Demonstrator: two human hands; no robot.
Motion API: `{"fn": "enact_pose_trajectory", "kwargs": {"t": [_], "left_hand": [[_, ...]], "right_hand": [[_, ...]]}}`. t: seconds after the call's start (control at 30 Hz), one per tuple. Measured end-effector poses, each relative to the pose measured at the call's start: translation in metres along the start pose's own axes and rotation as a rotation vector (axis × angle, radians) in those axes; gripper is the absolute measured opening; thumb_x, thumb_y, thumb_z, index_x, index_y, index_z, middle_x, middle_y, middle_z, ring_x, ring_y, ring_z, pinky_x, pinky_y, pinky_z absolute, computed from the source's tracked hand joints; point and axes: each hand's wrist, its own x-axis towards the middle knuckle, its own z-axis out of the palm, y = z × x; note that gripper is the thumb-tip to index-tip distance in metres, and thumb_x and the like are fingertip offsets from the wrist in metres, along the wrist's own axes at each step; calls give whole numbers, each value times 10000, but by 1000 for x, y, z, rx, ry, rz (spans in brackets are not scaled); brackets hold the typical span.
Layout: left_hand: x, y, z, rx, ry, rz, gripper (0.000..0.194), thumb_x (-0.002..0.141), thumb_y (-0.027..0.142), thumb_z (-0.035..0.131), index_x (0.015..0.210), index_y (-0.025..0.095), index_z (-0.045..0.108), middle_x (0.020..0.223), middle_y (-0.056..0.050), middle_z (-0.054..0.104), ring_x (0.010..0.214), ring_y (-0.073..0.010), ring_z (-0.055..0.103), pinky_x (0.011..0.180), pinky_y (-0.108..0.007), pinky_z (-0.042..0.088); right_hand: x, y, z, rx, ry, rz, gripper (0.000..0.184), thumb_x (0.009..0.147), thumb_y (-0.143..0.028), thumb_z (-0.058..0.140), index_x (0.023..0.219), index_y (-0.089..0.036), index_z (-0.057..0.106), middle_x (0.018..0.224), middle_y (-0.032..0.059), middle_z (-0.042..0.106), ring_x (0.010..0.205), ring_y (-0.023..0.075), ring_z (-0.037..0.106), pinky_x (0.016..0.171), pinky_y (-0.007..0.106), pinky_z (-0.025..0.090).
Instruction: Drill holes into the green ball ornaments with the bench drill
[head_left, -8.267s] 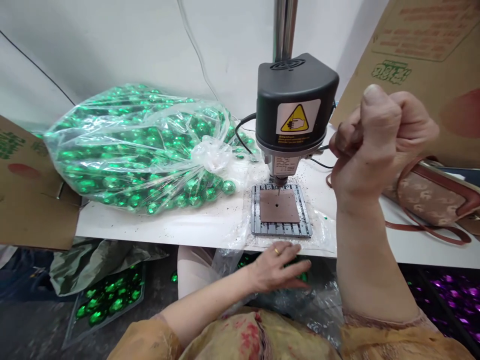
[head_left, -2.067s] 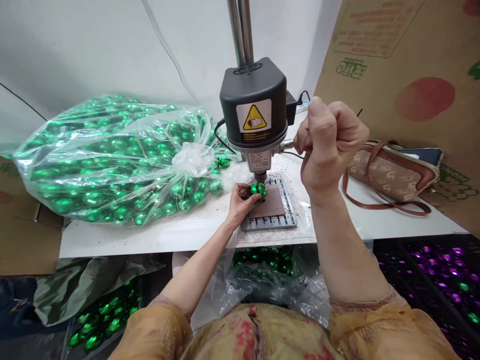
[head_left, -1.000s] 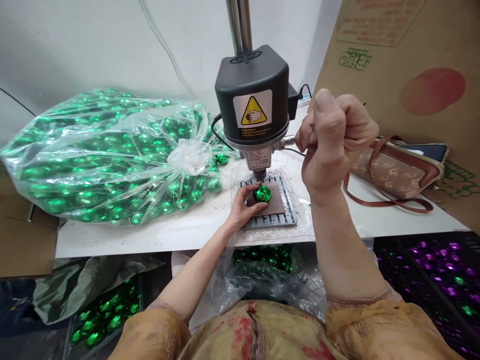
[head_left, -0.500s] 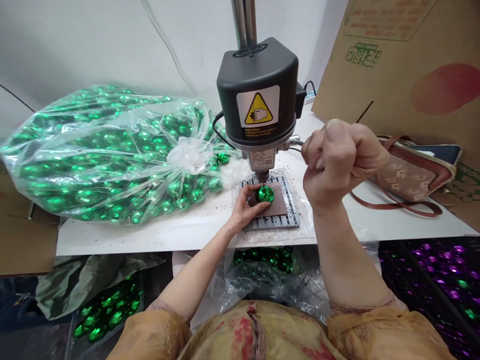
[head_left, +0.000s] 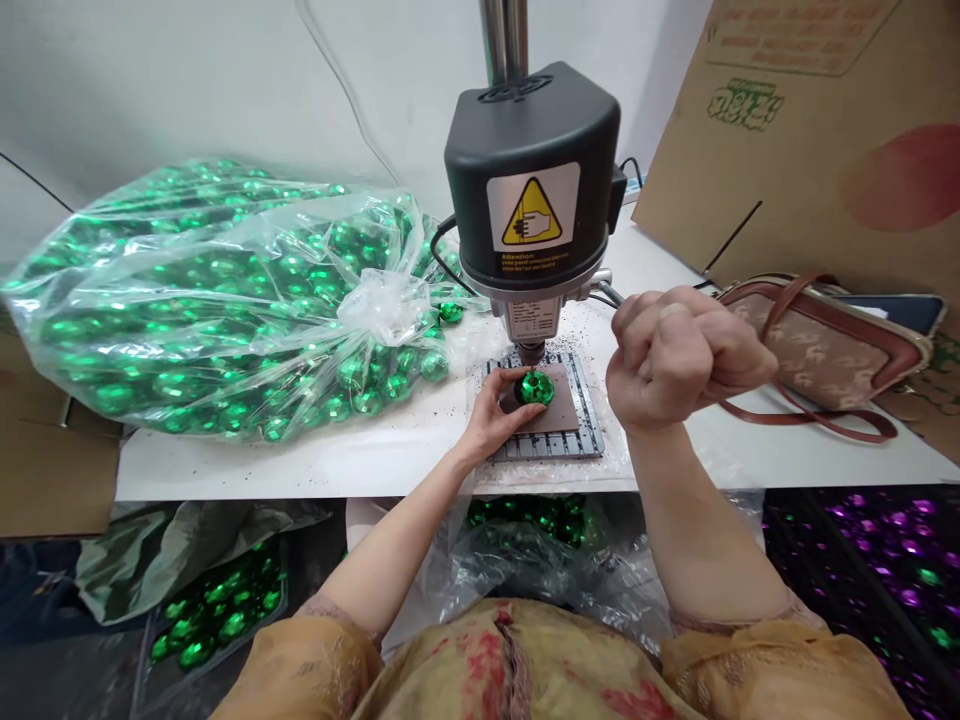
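Observation:
My left hand (head_left: 495, 412) grips a shiny green faceted ball (head_left: 537, 389) between thumb and fingers, on a brown pad (head_left: 561, 412) over the slotted metal base plate (head_left: 589, 425). Directly over the ball is the chuck (head_left: 532, 352) of a black bench drill press (head_left: 534, 150); its thin bit reaches the ball's top, and how deep it sits I cannot tell. My right hand (head_left: 679, 358) is closed in a fist around the end of the press's metal lever (head_left: 609, 290), whose grip is hidden by the fingers.
A tied clear bag of green balls (head_left: 225, 310) lies left on the white table (head_left: 300, 472), with a few loose balls beside it. A strapped handbag (head_left: 832, 345) and a cardboard box (head_left: 802, 130) stand right. Below are green balls (head_left: 217, 610) and purple balls (head_left: 892, 545).
My right hand has come down a little with the lever. My left hand still holds the ball in place under the bit. The whole view has shifted slightly.

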Motion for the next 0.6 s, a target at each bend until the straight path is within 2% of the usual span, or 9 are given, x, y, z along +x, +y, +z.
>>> {"fn": "enact_pose_trajectory", "kwargs": {"t": [0.17,0.27,0.4,0.5,0.6], "left_hand": [[0,1,0,3,-3,1,538,785,435,841,1224,239,599,1282,-94,662,1264,-274,615,1131,-464,446],[0,0,0,-4,-1,-3,541,781,446,843,1218,239,601,1279,-94,664,1266,-277,615,1132,-468,447],[-1,-2,1,-16,3,-7,558,772,450,850,1223,236,600,1286,-102,660,1273,-283,611,1139,-482,440],[-1,-3,1,-22,7,-10,558,765,448,856,1217,238,606,1292,-104,659,1273,-286,611,1140,-486,439],[1,-1,2,-20,13,-12,551,760,447,860,1207,239,614,1284,-102,664,1255,-285,620,1124,-479,452]], "right_hand": [[0,1,0,57,-42,-45,530,845,-204,589,577,-171,133,458,-66,214,387,30,242,413,238,240],[0,3,0,74,-31,-66,511,834,-183,585,578,-174,143,460,-70,185,386,37,213,405,237,231],[-8,8,-7,79,-53,-110,494,805,-179,586,566,-181,154,463,-66,206,381,46,205,393,260,220],[-12,9,-8,63,-53,-103,541,792,-192,614,547,-177,132,466,-62,200,385,44,199,402,273,235],[0,3,2,29,8,-36,544,831,-203,607,552,-180,140,466,-62,171,386,38,199,418,266,202]]}}
